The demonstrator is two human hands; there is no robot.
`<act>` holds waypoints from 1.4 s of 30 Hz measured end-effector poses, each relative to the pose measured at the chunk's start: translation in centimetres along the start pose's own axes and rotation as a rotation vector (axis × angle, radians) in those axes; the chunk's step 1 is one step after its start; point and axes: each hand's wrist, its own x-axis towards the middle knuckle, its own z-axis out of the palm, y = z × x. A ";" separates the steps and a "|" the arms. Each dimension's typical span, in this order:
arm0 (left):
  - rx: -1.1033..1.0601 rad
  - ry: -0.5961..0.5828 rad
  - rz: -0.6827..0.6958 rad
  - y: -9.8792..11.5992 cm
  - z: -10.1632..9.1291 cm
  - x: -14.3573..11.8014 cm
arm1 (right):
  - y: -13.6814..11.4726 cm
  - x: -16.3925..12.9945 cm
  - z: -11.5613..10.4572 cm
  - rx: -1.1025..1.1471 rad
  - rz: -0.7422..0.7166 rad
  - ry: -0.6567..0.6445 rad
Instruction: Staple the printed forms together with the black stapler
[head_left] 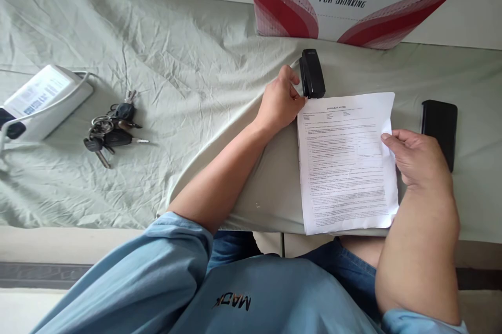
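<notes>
Printed sheets of paper (345, 167) lie face up in front of me, their lower edge reaching the front edge of the bed-like surface. My left hand (280, 96) is closed at the top left corner of the sheets, thumb on the corner and the other fingers curled. Just beside those fingers is a black stapler (312, 75), its lower end touching or almost touching the top edge of the paper. On the right, my right hand (421, 156) pinches the side edge of the sheets, thumb on top; its other fingers are partly hidden.
A black phone (443, 125) lies beyond my right hand. A white and red water carton (333, 15) stands at the back. Off to the left are a bunch of keys (113, 130) and a white device with a cable (50, 99). A wrinkled grey-green cloth (188, 62) covers the surface.
</notes>
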 end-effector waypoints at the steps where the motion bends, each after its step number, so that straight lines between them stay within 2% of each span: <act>1: -0.016 -0.006 -0.007 -0.1 0.0 0.0 | 0.0 0.0 0.0 0.005 0.011 0.022; 5: -0.050 -0.020 -0.041 -0.2 0.1 0.2 | -0.2 0.1 0.1 0.052 0.057 0.116; 8: 0.010 0.008 -0.028 0.6 0.0 0.0 | -0.6 0.1 0.2 0.053 0.065 0.135; 10: 0.062 0.020 0.020 1.6 -0.3 -0.3 | -0.9 0.0 0.3 0.042 0.069 0.145; 13: 0.120 0.016 0.165 2.8 -0.9 -0.6 | -1.3 -0.2 0.4 0.043 0.071 0.155; 15: 0.130 0.003 0.201 3.2 -1.1 -0.6 | -1.4 -0.3 0.4 0.040 0.080 0.146; 19: 0.116 -0.063 0.127 2.8 -0.9 -0.4 | -1.0 -0.2 0.4 0.030 0.075 0.143; 22: 0.109 -0.083 0.123 2.2 -0.6 -0.4 | -0.5 0.1 0.5 0.105 0.043 0.131; 27: 0.098 -0.085 0.101 2.3 -0.6 -0.7 | -0.6 0.1 0.5 0.172 0.002 0.046; 32: 0.045 -0.091 0.114 2.6 -1.1 -0.6 | -1.6 -1.6 -0.9 0.144 0.022 -0.243; 34: -0.005 -0.073 0.093 2.6 -1.2 -0.3 | -1.8 -2.2 -1.3 0.141 0.006 -0.294; 36: -0.102 -0.031 0.044 2.7 -1.2 -0.1 | -1.8 -2.4 -1.4 0.194 -0.040 -0.243; 39: -0.293 0.038 -0.090 3.4 -1.0 0.2 | -1.6 -1.9 -0.9 0.329 -0.101 -0.062; 42: -0.425 0.001 -0.218 4.2 -1.1 0.2 | -1.6 -1.1 -0.1 0.403 -0.102 0.093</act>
